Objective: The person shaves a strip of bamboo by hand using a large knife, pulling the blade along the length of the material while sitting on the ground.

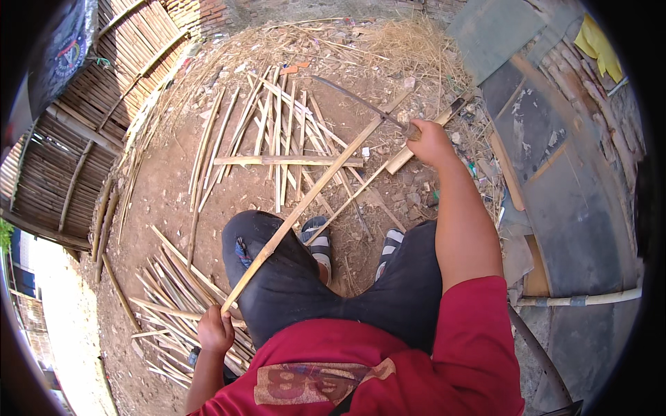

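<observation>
A: State the condition of both hands.

B: The left hand [216, 330] is clenched around the near end of a long bamboo strip [305, 204]. The strip runs from that hand, low on the left, diagonally over the person's left knee, up and right toward the far side. The right hand [430, 142] is closed on the handle of a long curved blade [357, 102], held out to the far right. The blade meets the strip near its far end.

A: What work appears finished?

B: A bundle of thin bamboo slats [170, 298] lies on the ground near the left hand. I judge these to be processed pieces, though the view cannot confirm it.

A: What appears to remain?

B: A loose spread of longer bamboo lengths [277, 139] lies on the bare earth beyond the person's sandalled feet [319, 243], with one piece crosswise on top. They look like stock awaiting work. The strip in hand is still whole as far as I can see, so I rate the job as partway through.

A: Surroundings?

B: A woven bamboo panel [76, 139] stands on the left. Dry straw [409, 41] lies at the far edge.
</observation>
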Motion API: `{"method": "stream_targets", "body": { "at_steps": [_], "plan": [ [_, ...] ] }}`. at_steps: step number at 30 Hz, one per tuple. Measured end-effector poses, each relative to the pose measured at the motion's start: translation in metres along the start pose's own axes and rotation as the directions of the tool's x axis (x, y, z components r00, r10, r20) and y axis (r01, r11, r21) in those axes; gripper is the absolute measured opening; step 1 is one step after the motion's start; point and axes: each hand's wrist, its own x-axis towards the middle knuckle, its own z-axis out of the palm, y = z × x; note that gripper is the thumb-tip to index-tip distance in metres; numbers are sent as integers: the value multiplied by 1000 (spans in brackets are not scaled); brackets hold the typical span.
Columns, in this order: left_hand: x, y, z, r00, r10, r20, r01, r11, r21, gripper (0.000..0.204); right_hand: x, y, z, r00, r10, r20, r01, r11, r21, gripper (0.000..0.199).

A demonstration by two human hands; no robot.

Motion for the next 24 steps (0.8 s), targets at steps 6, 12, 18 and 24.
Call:
{"method": "stream_targets", "body": {
  "at_steps": [6, 12, 18, 24],
  "plan": [
    [1, 9, -6, 1000, -21, 9, 21, 1000, 22, 29, -12, -39, -3, 978, -179, 109, 198, 960, -196, 35],
    [-7, -6, 5, 1000, -5, -3, 5, 1000, -16, 25, -3, -2, -6, 990, -140, 25, 142, 982, -128, 32],
    [-5, 5, -2, 1000, -29, 6, 29, 1000, 2, 24, -13, -33, -6, 989, -137, 56, 144, 976, -165, 43],
    [-18, -8, 4, 999, -43, 30, 44, 999, -9, 26, -4, -41, -2, 988, -108, 113, 127, 975, -181, 42]
  ]
}}
